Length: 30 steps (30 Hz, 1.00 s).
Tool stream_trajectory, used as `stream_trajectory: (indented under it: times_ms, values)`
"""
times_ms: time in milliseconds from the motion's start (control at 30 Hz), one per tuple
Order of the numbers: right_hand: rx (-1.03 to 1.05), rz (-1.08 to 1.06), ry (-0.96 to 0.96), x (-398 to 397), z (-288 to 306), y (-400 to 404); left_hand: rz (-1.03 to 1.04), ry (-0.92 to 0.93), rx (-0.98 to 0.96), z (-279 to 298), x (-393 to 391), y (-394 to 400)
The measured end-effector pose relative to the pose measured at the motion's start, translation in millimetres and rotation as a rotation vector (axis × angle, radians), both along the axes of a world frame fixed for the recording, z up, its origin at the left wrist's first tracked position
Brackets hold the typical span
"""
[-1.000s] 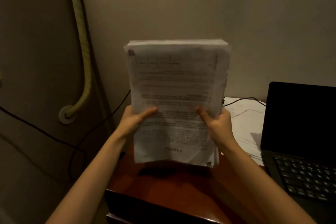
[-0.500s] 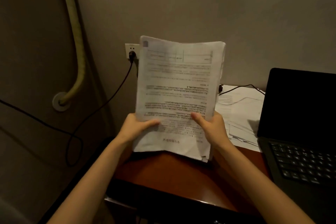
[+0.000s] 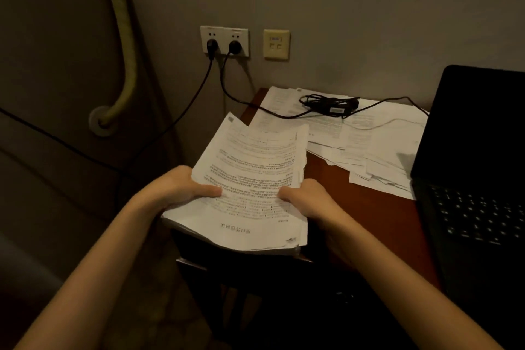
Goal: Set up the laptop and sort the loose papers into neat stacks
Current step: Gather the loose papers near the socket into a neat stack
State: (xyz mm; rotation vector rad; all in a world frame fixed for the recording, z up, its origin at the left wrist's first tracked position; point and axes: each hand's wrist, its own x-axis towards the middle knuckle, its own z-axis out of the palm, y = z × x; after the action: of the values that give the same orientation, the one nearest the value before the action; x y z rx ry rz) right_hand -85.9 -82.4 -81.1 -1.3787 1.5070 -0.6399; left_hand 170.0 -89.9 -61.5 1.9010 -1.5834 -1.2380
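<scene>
A thick stack of printed papers (image 3: pixel 252 167) lies tilted low over the left front corner of the reddish wooden table (image 3: pixel 366 202). My left hand (image 3: pixel 181 187) grips its left edge, thumb on top. My right hand (image 3: pixel 306 199) grips the right edge the same way. More loose papers (image 3: pixel 366 139) are spread across the back of the table. An open black laptop (image 3: pixel 477 150) with a dark screen stands at the right.
A black power adapter with coiled cable (image 3: pixel 329 105) lies on the loose papers, its cords running to the wall sockets (image 3: pixel 224 41). A beige data socket (image 3: pixel 276 44) sits beside them. A yellow-green pipe (image 3: pixel 122 37) runs down the left wall.
The stack, held upright in front of me before, has been lowered and tipped toward flat over the table's left corner. The sockets and back papers have come into sight.
</scene>
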Motion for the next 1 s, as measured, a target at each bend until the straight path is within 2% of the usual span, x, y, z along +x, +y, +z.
stream_trajectory:
  times_ms: [167, 233, 300, 333, 433, 567, 733, 800, 900, 1000]
  values:
    - [0.019, 0.097, 0.199, -8, 15, 19, -0.038, -0.644, -0.010, 19, -3, -2]
    - [-0.034, 0.075, 0.450, -17, 23, 23, -0.031, -0.736, -0.081, 27, -10, -6]
    - [-0.184, 0.001, 0.746, -26, 28, 17, -0.074, -0.697, -0.165, 39, -24, -13]
    - [-0.264, -0.032, 0.819, -31, 29, 10, -0.121, -0.658, -0.202, 44, -35, -18]
    - [-0.423, -0.048, 0.863, -45, 33, -22, -0.300, -0.567, -0.342, 50, -82, -44]
    - [-0.518, 0.084, 0.957, -64, 28, -79, -0.443, -0.527, -0.534, 31, -144, -90]
    - [-0.612, 0.278, 1.098, -81, 18, -144, -0.269, -0.549, -0.641, -1, -176, -146]
    - [-0.652, 0.386, 1.144, -83, 17, -164, -0.162, -0.495, -0.686, -17, -176, -159]
    - [-0.723, 0.531, 1.191, -79, 14, -186, 0.013, -0.314, -0.769, -35, -169, -163]
    - [-0.755, 0.536, 1.221, -67, 7, -198, 0.211, 0.020, -0.792, -36, -161, -165]
